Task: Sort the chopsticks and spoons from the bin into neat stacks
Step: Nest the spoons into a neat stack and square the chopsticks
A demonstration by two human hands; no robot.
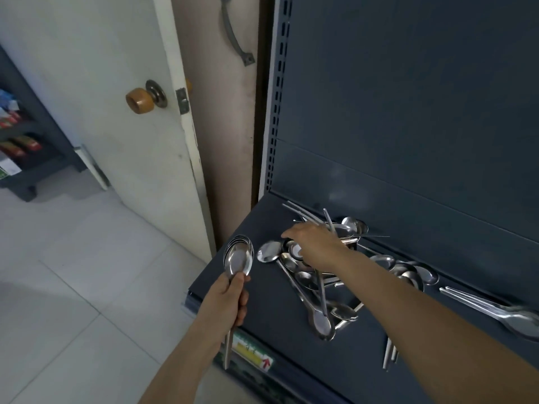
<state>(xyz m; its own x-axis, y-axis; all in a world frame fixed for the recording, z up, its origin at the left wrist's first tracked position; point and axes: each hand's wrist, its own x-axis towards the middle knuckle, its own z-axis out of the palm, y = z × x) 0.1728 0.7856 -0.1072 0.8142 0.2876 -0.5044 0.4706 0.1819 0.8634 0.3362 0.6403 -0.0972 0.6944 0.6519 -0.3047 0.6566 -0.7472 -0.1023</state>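
**A:** Why do we keep the nested spoons [237,258] out past the shelf's edge, at nine o'clock from the pile [312,284]?

**B:** Our left hand [230,301] has its fingers wrapped round the handles, bowls up and cupped one in another. We reckon that lets each new spoon drop straight into the stack.

**A:** And our right hand [316,246]?

**B:** It lies palm down over the pile's twelve o'clock end, fingers stretched across the bowls. Whether they have pinched a spoon, we cannot tell.

**A:** What else lies there?

**B:** A sorted row [495,312] lies at three o'clock on the shelf [262,330]. Chopsticks [304,212] poke out at twelve, and a few more lie at five. We judge much sorting remains.
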